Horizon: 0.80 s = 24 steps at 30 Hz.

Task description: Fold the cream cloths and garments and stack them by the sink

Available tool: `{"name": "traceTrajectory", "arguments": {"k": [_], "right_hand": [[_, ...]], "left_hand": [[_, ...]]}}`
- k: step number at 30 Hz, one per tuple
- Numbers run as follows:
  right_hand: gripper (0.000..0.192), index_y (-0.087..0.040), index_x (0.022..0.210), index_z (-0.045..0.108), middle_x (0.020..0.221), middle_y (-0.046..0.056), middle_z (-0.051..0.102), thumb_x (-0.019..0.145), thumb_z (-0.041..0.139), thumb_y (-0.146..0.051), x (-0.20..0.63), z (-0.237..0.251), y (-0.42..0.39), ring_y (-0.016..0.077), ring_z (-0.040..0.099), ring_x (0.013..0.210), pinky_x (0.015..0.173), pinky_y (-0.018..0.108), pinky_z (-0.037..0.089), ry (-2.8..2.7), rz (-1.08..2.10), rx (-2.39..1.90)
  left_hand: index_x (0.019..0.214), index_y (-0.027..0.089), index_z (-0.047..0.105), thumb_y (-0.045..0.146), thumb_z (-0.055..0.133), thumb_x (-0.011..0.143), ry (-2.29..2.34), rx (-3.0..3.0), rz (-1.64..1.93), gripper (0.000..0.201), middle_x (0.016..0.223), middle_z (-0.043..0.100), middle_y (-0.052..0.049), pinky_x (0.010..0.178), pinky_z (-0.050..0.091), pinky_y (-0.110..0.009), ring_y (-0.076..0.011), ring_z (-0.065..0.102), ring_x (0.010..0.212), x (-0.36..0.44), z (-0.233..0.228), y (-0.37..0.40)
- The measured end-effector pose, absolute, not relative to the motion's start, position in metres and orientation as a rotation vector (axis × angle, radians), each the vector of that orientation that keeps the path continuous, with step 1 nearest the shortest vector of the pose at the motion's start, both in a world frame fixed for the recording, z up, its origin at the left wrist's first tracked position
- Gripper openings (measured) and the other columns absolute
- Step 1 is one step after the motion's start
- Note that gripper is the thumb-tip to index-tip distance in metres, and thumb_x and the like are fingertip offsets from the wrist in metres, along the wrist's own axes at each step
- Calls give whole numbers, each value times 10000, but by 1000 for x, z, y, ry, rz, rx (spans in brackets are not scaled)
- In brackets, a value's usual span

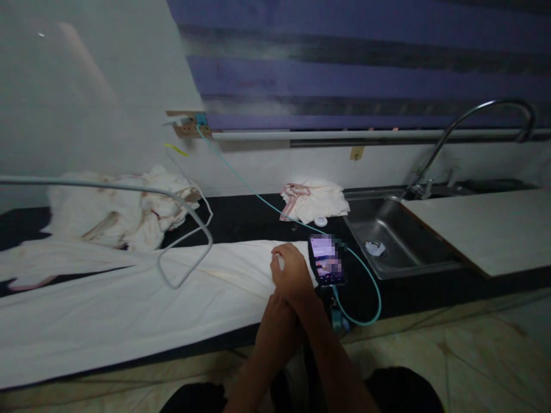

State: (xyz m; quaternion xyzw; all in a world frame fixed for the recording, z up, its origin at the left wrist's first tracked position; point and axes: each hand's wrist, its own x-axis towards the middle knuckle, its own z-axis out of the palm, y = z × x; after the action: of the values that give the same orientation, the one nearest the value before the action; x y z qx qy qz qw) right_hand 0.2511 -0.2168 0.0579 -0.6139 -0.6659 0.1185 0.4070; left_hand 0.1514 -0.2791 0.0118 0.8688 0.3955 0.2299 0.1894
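Both hands meet at the near edge of the dark worktop (241, 221), just left of a phone (326, 260) that lies face up with its screen lit. The right hand (293, 272) rests on top, its fingers curled down onto the right end of a long white cloth (129, 304) spread flat along the worktop; its grip looks closed on the cloth's edge, pinching a small fold at the fingertips, though the fingers hide just how much cloth they hold. The left hand (275, 321) lies under the right wrist, crossed beneath it at the worktop's front edge, and whether its grip is open or closed I cannot tell, since the right forearm covers it. A teal cable (370, 287) runs from the wall socket (199, 120) behind the phone, loops past the phone's right side and comes back to its near end. Right of the phone a steel sink (387, 218) is set into the worktop, with a curved tap (473, 112) at its back and a pale board (486, 226) over its right part. Behind the phone lies a folded white towel (316, 201); far to the left of the phone sits a crumpled heap of white laundry (116, 206), with a grey cord (185, 229) looping over the long cloth.
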Motion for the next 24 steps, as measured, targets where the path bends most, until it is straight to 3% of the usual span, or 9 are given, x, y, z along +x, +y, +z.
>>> {"name": "traceTrajectory", "arguments": {"k": [3, 6, 11, 15, 20, 24], "right_hand": [[240, -167, 943, 690, 952, 96, 713, 941, 455, -121, 243, 37, -221, 192, 661, 906, 844, 266, 501, -1459, 369, -1618], [289, -196, 737, 622, 699, 35, 628, 974, 457, -208, 244, 28, -223, 169, 594, 688, 692, 256, 453, -1377, 369, -1739], [458, -257, 543, 361, 503, -35, 348, 995, 428, -278, 243, 25, -228, 144, 396, 523, 533, 279, 282, -1358, 289, -1771], [472, -255, 542, 311, 525, -34, 321, 1008, 385, -252, 243, 23, -230, 137, 363, 520, 548, 296, 252, -1465, 298, -1788], [277, -242, 687, 460, 653, -17, 467, 944, 415, -149, 243, 23, -230, 158, 462, 639, 626, 284, 320, -1655, 201, -1779], [109, -230, 908, 516, 916, 37, 557, 920, 444, -149, 239, 21, -232, 191, 567, 873, 778, 286, 449, -1599, 143, -1698]], "left_hand": [[1287, 214, 692, 211, 548, 946, 1040, 2226, 719, 370, 1287, 670, -140, 1059, 517, -464, -280, 613, 1198, 131, 20, -294], [1098, 238, 752, 348, 526, 979, 1139, 1933, 845, 278, 1132, 732, -89, 963, 559, -373, -238, 678, 1057, 99, 34, -313], [888, 224, 740, 634, 530, 899, 1533, 1658, 851, 461, 852, 756, -40, 766, 539, -328, -249, 698, 835, 45, 46, -306], [731, 216, 679, 689, 402, 914, 1792, 1740, 683, 578, 656, 673, -54, 694, 465, -349, -263, 650, 704, 20, 57, -263], [747, 188, 702, 720, 370, 909, 2057, 1822, 460, 648, 844, 738, -174, 816, 502, -409, -354, 699, 903, 17, 67, -213], [897, 139, 728, 792, 355, 882, 2191, 1795, 289, 752, 1034, 734, -255, 881, 508, -496, -450, 681, 1060, 27, 60, -201]]}}
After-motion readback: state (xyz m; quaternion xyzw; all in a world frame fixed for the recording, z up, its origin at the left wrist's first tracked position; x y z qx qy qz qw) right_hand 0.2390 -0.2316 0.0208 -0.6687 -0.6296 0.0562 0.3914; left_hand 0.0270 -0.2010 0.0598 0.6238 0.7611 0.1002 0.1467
